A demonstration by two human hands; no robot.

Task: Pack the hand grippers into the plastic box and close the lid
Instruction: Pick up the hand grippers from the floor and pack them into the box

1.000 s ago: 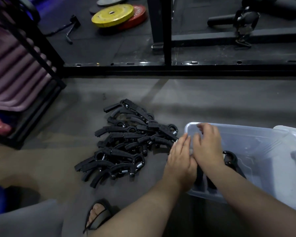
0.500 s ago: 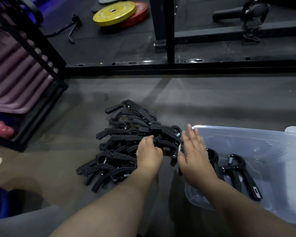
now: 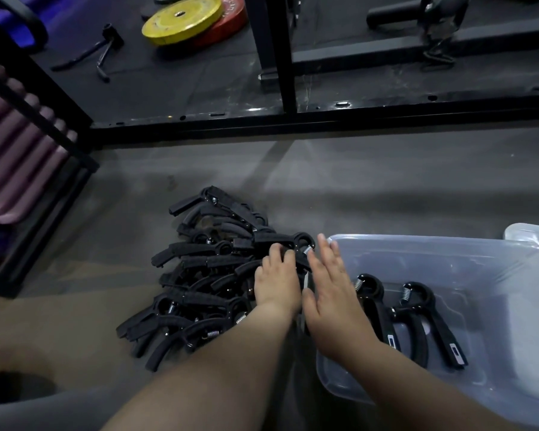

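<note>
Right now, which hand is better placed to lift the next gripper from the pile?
Left hand: its fingers curl over a gripper at the edge of the pile. The right hand lies flat and open by the box.

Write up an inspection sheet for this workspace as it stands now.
Surface: grey floor, dimly lit.
Job's things: pile of black spring hand grippers on the floor, left of the clear plastic box; two black grippers lie in the box; pale plastic lid at the right edge, off the box.
Clutter: yellow weight plate overlapping a red weight plate, far side.
Hands: left hand curls its fingers over one pile gripper; right hand open, fingers straight, above the box's left wall.
Cables: nothing seen.
Surroundings: black steel rack frame; purple mats racked at left.
</note>
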